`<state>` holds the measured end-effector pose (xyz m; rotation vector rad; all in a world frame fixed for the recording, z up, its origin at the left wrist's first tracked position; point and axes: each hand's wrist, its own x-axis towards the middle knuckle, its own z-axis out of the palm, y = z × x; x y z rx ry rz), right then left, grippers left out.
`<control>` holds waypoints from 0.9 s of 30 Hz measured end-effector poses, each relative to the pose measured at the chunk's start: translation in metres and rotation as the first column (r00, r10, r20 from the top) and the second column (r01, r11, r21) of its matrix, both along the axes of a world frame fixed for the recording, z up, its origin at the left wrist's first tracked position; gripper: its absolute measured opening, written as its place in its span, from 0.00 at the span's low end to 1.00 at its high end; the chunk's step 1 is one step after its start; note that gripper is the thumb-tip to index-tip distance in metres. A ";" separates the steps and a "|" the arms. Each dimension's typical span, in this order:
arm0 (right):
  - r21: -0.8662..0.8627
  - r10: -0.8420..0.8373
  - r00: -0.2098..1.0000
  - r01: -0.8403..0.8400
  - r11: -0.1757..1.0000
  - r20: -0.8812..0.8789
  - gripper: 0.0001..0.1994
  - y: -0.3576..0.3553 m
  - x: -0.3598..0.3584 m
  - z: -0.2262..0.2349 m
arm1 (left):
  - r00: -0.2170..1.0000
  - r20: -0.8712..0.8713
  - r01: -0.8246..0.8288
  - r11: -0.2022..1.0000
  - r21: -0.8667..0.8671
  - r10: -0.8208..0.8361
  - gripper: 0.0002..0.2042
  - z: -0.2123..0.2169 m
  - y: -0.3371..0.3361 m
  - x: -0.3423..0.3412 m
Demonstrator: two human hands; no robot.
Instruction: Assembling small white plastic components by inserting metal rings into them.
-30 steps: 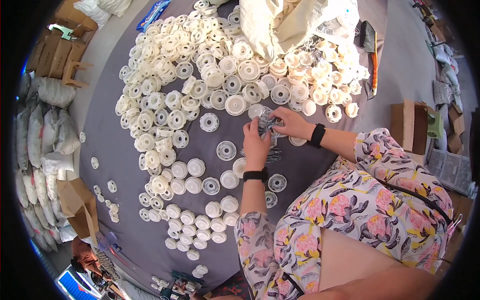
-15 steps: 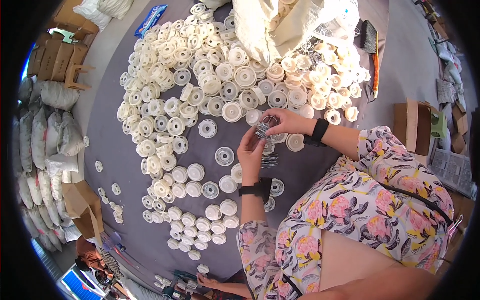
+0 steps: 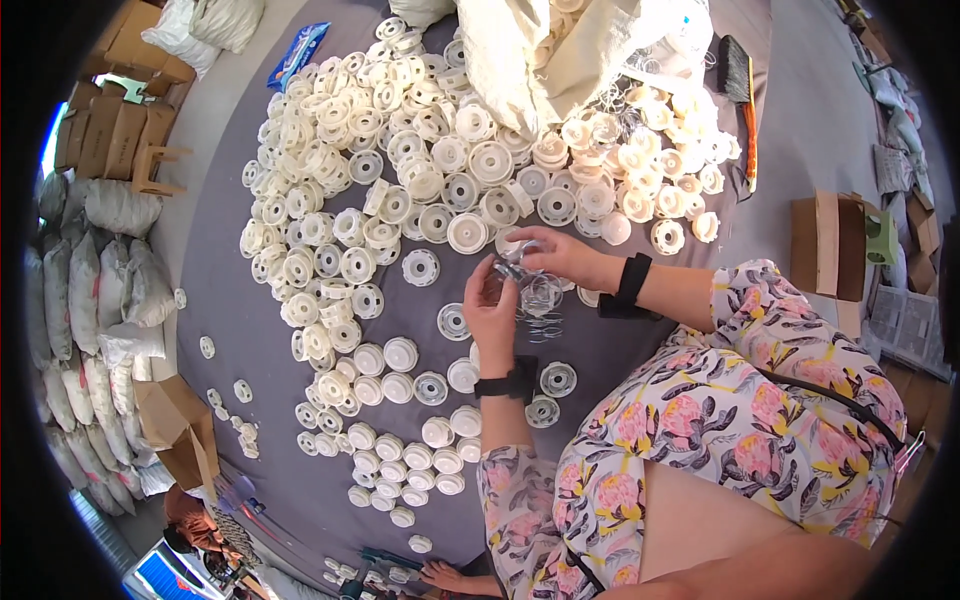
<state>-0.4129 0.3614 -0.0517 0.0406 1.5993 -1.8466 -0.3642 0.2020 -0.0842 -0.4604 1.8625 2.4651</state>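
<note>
My left grip [image 3: 490,308] is pinching a blurred metal piece [image 3: 508,270] over the surface [image 3: 240,325]; whether my right grip [image 3: 558,254] is holding it, I cannot tell; the blue packet [image 3: 299,55] is bearing illegible print.

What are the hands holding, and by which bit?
The left hand holds a small shiny metal piece; too blurred to tell which part, or whether the right hand grips it.

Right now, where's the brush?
Head view, upper right: the brush lies near the right edge of the table, just right of the sack and white parts.
</note>
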 end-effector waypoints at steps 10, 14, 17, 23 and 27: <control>-0.114 -0.272 0.871 0.345 0.932 0.409 0.15 -0.009 -0.011 -0.033 | 0.975 0.208 0.220 0.215 -0.952 -0.077 0.31 -0.032 -0.089 -0.059; -0.129 -0.167 0.898 0.238 0.963 0.406 0.15 -0.009 -0.015 -0.044 | 0.995 0.102 0.047 0.846 -0.531 0.008 0.30 -0.042 -0.094 -0.050; -0.140 -0.142 0.919 0.205 0.969 0.367 0.16 -0.016 -0.018 -0.048 | 1.000 0.017 -0.009 0.956 -0.292 0.015 0.31 -0.065 -0.103 -0.030; -0.091 -0.137 0.931 0.177 0.980 0.338 0.17 -0.018 -0.017 -0.038 | 0.977 -0.212 -0.171 0.465 -0.868 -0.035 0.28 -0.035 -0.098 0.002; -0.035 -0.084 0.966 0.095 0.995 0.246 0.16 -0.034 -0.005 -0.020 | 0.992 -0.076 0.078 0.972 -0.221 -0.097 0.24 -0.014 -0.052 0.005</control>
